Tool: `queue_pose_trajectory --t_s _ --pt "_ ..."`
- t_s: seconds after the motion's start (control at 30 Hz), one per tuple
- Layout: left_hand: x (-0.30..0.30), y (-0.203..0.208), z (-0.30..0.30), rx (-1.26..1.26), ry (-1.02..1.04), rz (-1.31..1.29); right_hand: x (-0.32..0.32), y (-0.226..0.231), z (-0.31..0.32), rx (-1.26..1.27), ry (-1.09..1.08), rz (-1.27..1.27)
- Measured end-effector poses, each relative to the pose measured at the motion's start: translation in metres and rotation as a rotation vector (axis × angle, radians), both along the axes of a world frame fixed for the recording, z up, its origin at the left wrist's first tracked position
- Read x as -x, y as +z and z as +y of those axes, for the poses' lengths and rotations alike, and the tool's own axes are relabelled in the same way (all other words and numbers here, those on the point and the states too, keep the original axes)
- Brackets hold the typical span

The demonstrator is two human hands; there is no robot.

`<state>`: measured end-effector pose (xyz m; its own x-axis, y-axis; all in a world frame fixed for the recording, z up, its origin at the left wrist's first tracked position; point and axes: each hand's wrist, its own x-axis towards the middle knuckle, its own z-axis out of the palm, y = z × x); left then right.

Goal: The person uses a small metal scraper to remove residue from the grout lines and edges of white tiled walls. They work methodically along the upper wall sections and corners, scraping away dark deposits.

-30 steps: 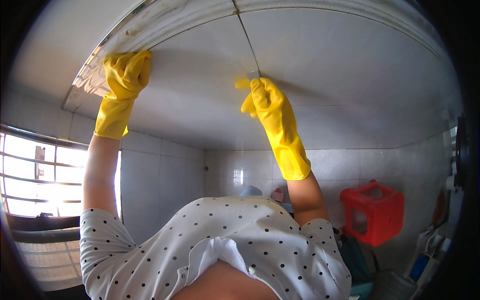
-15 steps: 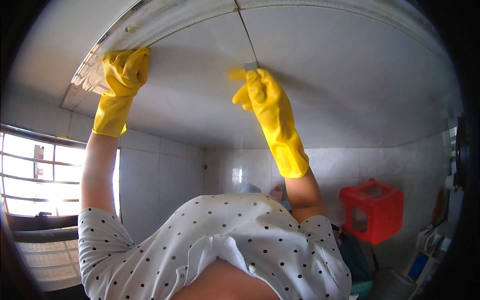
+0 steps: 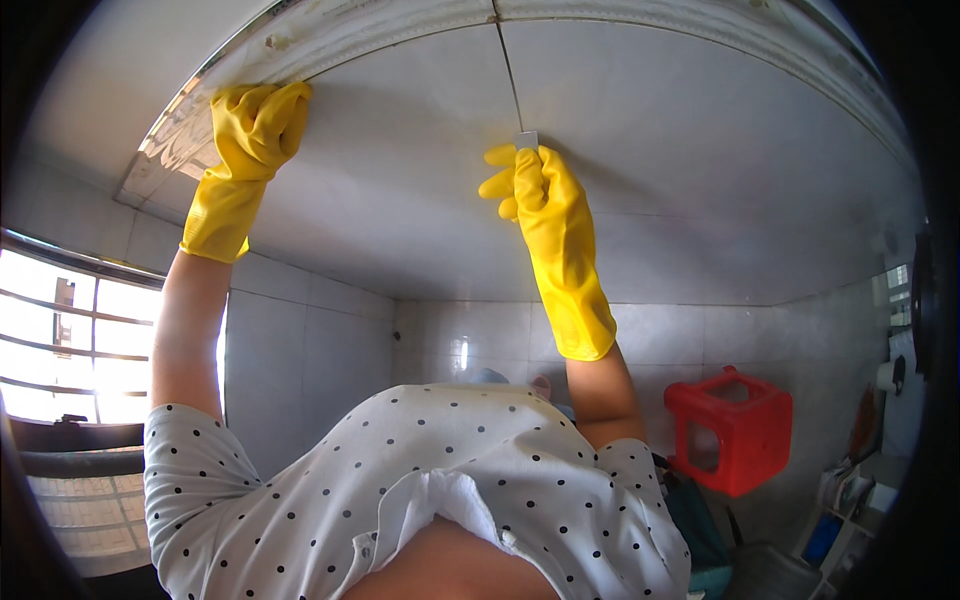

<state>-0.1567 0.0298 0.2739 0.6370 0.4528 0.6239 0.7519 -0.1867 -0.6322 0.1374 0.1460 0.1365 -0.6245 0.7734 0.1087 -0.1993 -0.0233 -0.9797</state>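
Observation:
Both my hands wear yellow rubber gloves and are raised against a large pale tiled surface [image 3: 400, 150]. My left hand [image 3: 258, 125] is closed, pressed by the pale, stained trim strip [image 3: 290, 42] along the edge; what its fingers hold, if anything, is hidden. Between thumb and forefinger my right hand [image 3: 545, 185] pinches a small flat grey blade-like piece [image 3: 526, 140]. That piece touches the lower end of the dark joint line [image 3: 508, 70] between two tiles. The other right fingers are loosely spread to the left.
A red plastic stool [image 3: 735, 425] stands on the floor at the right. Behind it are a shelf with assorted items [image 3: 840, 520] and a dark green container [image 3: 700, 530]. A bright barred window [image 3: 75, 335] is at the left, beside a tiled wall [image 3: 310, 350].
The view has shifted slightly. My right hand with the grey piece sits a little lower along the joint line, and its fingers are less blurred. My left hand stays at the trim.

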Motion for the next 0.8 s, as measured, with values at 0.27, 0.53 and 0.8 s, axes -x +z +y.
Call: queue_pose_trajectory --t_s 0.27,0.53,0.8 --pt "-0.002 0.000 -0.001 0.016 -0.004 -0.014 0.008 -0.007 0.000 0.023 -0.009 0.076" --pt "-0.002 0.004 0.000 0.011 0.024 -0.012 0.009 -0.013 0.001 0.048 -0.002 0.063" --pt "0.002 -0.003 -0.006 -0.005 0.083 -0.007 0.010 -0.009 0.001 0.042 -0.009 0.102"
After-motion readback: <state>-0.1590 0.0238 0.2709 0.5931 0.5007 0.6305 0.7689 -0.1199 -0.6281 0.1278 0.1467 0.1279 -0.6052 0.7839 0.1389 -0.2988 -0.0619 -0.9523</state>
